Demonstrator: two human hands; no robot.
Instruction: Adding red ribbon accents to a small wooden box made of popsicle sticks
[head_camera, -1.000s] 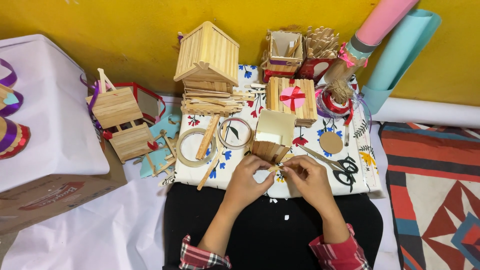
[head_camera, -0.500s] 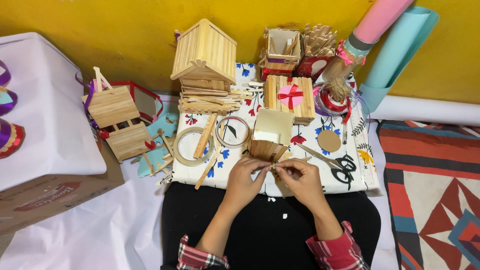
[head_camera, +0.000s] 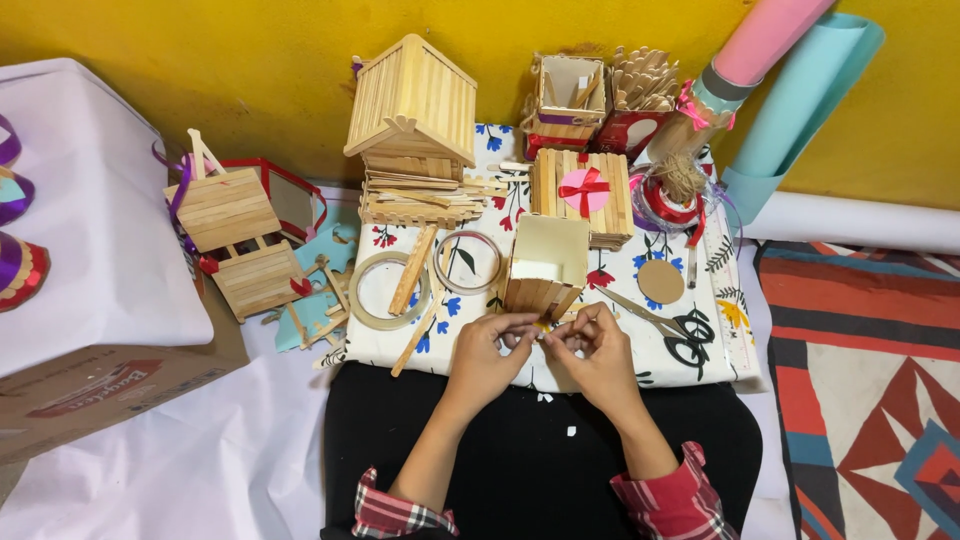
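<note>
My left hand (head_camera: 487, 352) and my right hand (head_camera: 596, 352) meet over my lap, fingertips pinched together on a tiny yellowish piece (head_camera: 541, 328) between them. Just beyond the fingers stands a small open box made of wooden sticks (head_camera: 545, 266) on a floral cloth (head_camera: 690, 300). Scissors (head_camera: 668, 330) lie to the right of my right hand. Two tape rings (head_camera: 385, 290) and loose wooden sticks (head_camera: 412, 270) lie to the left of the box.
A stick-built house (head_camera: 412, 100) stands at the back, and a stick box with a pink disc and red bow (head_camera: 583, 190) beside it. Stick crafts (head_camera: 232, 235) and a cardboard box (head_camera: 110, 375) sit left. Paper rolls (head_camera: 790, 90) lean right, above a patterned rug (head_camera: 870, 380).
Both hands have drawn slightly closer together and toward my lap, still pinching the small piece. The view shifted a little.
</note>
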